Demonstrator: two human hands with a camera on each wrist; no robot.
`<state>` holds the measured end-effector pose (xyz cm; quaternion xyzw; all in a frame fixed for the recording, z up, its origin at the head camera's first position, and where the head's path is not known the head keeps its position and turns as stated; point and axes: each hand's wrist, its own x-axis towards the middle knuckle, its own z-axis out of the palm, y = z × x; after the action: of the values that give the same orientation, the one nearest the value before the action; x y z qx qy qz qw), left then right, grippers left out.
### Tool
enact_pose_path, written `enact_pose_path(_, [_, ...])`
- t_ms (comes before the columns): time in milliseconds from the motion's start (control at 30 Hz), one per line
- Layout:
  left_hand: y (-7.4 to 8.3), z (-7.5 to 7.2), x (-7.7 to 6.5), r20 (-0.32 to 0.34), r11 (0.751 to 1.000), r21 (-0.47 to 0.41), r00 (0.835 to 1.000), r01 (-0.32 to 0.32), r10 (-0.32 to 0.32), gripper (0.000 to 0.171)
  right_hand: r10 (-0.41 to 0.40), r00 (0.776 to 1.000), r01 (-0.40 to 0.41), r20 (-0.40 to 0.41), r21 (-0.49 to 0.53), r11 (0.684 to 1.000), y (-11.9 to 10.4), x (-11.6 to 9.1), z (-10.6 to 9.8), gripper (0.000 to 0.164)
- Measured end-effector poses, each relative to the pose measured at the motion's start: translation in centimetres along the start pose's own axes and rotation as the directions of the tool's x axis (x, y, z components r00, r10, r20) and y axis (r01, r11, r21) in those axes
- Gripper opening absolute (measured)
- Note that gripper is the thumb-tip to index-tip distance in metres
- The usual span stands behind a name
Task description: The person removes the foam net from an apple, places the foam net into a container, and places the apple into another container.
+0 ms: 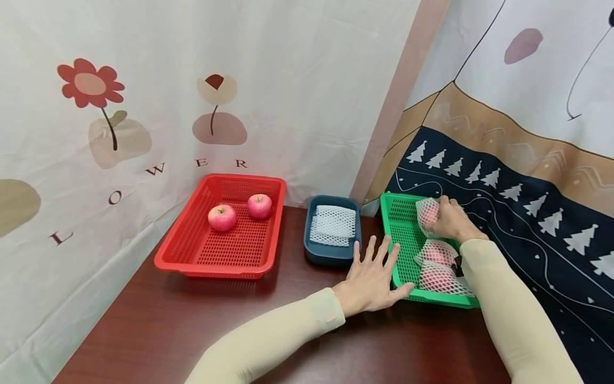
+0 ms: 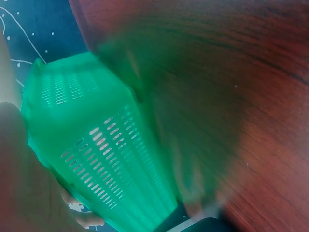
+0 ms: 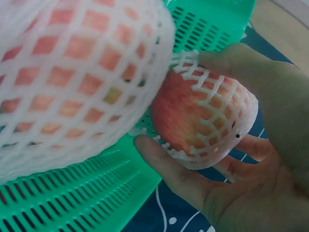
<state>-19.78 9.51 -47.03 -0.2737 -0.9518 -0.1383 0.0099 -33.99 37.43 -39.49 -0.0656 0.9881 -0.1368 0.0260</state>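
Observation:
At the far end of the green basket (image 1: 441, 300), my right hand (image 1: 453, 218) grips an apple (image 3: 178, 116) partly covered by a white foam net (image 3: 224, 108). In the right wrist view the thumb and fingers curl round the apple, and red skin shows at the net's mouth. A fully netted apple (image 3: 72, 72) lies close to it. Two netted apples (image 1: 437, 253) (image 1: 438, 278) rest in the near part of the basket. My left hand (image 1: 374, 280) is spread at the basket's left side, its thumb by the near corner.
A dark blue tray (image 1: 331, 258) with folded white foam nets (image 1: 333, 226) stands left of the green basket. Farther left, a red basket (image 1: 216, 269) holds two bare apples (image 1: 222, 217) (image 1: 259, 206). Printed curtains (image 1: 307, 106) hang behind the brown table (image 1: 144, 325).

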Motion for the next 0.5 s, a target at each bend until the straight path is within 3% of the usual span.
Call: enact_pose_path(500, [-0.2,-0.1,0.0,0.010,0.999,-0.035,1.000,0.008,-0.008,0.099,-0.054,0.997,0.057,-0.056,0.050,0.997,-2.4,-0.7,0.2,0.093])
